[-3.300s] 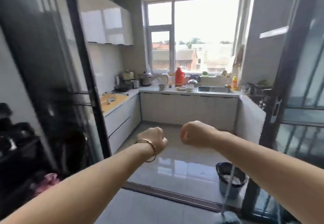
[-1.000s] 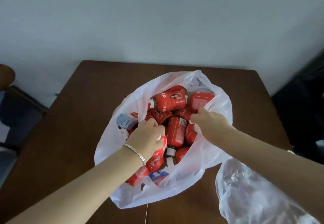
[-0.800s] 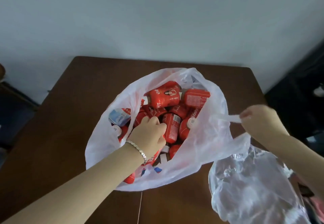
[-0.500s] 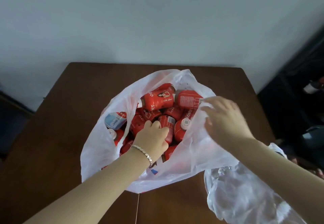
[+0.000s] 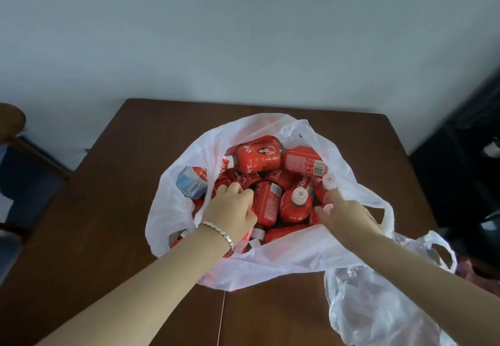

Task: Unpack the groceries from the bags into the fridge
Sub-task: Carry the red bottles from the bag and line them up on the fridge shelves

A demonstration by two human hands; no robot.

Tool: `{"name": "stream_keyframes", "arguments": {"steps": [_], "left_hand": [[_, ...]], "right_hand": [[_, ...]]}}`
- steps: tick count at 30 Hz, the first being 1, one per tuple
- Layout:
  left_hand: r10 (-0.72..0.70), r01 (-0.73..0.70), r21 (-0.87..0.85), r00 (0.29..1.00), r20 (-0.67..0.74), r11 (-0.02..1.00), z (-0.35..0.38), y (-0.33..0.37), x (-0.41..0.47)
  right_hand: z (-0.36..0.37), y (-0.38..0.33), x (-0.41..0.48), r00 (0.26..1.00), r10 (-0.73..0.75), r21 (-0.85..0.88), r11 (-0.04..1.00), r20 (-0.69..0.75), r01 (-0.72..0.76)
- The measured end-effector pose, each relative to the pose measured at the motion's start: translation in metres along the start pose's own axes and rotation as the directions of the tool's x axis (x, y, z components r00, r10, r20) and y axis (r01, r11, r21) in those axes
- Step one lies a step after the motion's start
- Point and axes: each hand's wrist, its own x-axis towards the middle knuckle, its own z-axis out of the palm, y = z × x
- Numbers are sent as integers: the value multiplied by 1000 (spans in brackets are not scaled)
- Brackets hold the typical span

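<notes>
Both hands in the white bag of red bottles
Left hand curled, grasp unclear; right hand loosely spread, fingertips touching white caps just ahead of it

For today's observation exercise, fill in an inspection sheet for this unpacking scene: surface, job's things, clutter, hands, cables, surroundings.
Surface: dark brown wooden table, seam down the middle.
Job's things: open white plastic bag full of red drink bottles, white caps; one blue-labelled bottle at its left side.
Clutter: crumpled clear plastic bag at the near right.
Hands: left hand, bracelet on wrist, closed among the bottles; right hand reaching in, fingers near caps.
Cables: nothing seen.
Surroundings: plain pale wall; dark furniture at right, unclear.
</notes>
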Motion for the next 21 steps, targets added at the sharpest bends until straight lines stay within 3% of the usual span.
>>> {"name": "stream_keyframes", "arguments": {"steps": [3,6,9,11,15,19,21], "left_hand": [[11,-11,17,1000,19,1000,0,4,-1],[27,-31,85,999,43,996,2,11,-4],[59,-61,169,998,18,984,2,15,-3],[90,-87,185,996,-6,979,2,14,-2],[151,-149,115,988,-10,982,2,8,3],[185,-188,112,982,35,976,2,10,8],[319,-305,118,939,-127,945,8,6,9]], "right_hand": [[-2,-18,19,979,135,204,974,-154,-102],[2,-34,42,977,211,111,972,-31,-207],[5,-41,53,960,275,200,939,53,-280],[2,-43,47,969,235,330,911,79,-248],[-23,-49,23,979,177,597,798,-100,-84],[-44,-62,8,994,-48,556,826,-101,96],[-39,-70,7,992,-105,553,823,-76,130]]}}
